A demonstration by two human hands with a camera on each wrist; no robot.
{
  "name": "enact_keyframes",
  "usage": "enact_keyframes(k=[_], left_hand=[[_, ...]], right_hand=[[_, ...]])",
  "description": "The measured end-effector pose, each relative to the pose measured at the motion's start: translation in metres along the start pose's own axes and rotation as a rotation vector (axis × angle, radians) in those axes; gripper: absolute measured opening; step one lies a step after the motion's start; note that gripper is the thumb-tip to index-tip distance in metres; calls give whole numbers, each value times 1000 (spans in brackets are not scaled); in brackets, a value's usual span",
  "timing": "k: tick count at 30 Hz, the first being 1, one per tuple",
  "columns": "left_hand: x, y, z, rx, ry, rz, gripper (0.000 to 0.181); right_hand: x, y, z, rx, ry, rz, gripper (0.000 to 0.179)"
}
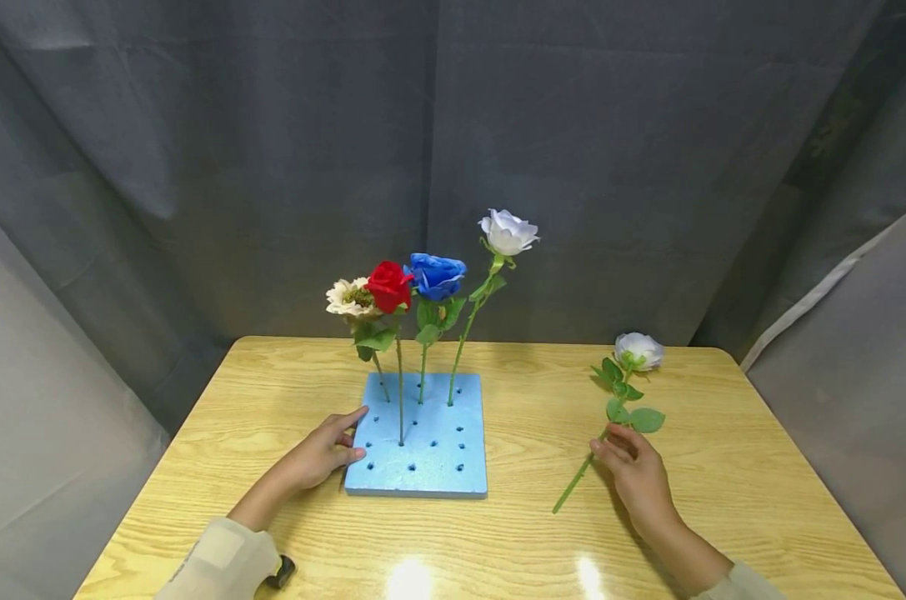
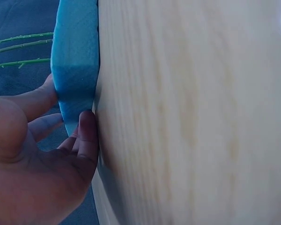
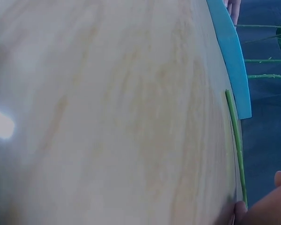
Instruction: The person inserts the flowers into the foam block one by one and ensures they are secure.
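A blue foam board (image 1: pixel 422 467) with rows of holes lies on the table; my left hand (image 1: pixel 321 450) holds it by its left edge. The left wrist view has the thumb on the board's upper face and fingertips low at its side (image 2: pixel 75 65). Four artificial flowers stand in the holes: a cream flower (image 1: pixel 345 298), a red rose (image 1: pixel 389 287), a blue rose (image 1: pixel 436 276) and a taller, right-leaning white rose (image 1: pixel 508 232). To the right, my right hand (image 1: pixel 636 471) pinches the green stem (image 1: pixel 573 483) of another white rose (image 1: pixel 638 351), its bloom pointing to the back.
The wooden table (image 1: pixel 528 533) ends at a dark grey curtain (image 1: pixel 573 167) behind, with lighter cloth (image 1: pixel 40 400) at the sides. A small black object (image 1: pixel 281 572) shows beside the left sleeve (image 1: pixel 220 562).
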State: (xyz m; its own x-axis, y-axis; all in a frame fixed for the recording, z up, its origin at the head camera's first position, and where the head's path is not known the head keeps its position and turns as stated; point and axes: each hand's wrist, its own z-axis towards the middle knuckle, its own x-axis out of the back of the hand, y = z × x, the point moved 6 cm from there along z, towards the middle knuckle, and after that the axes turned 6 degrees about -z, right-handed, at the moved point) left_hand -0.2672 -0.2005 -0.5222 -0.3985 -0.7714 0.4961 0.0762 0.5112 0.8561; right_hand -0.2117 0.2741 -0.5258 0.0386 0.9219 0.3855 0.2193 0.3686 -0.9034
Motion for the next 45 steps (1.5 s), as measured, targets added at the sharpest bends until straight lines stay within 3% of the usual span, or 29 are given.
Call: enact_keyframes(k=[5,12,20,28,37,45], left_hand=[[0,0,0,-5,6,3,70],[0,-1,0,-7,8,3,70],[0,-1,0,-5,8,1,70],[0,1,0,-12,1,-2,70],[0,0,0,-7,4,-9,70],[0,0,0,-10,3,-23,70]], right_hand=[[0,0,4,-40,5,32,76],[-2,-1,8,-53,0,263,66],[0,-1,14,-96,5,256,63],[0,-2,20,-168,-5,386,59],[-1,-6,22,-221,-23,418,61],[-4,-5,27,-282,-28,483,29]])
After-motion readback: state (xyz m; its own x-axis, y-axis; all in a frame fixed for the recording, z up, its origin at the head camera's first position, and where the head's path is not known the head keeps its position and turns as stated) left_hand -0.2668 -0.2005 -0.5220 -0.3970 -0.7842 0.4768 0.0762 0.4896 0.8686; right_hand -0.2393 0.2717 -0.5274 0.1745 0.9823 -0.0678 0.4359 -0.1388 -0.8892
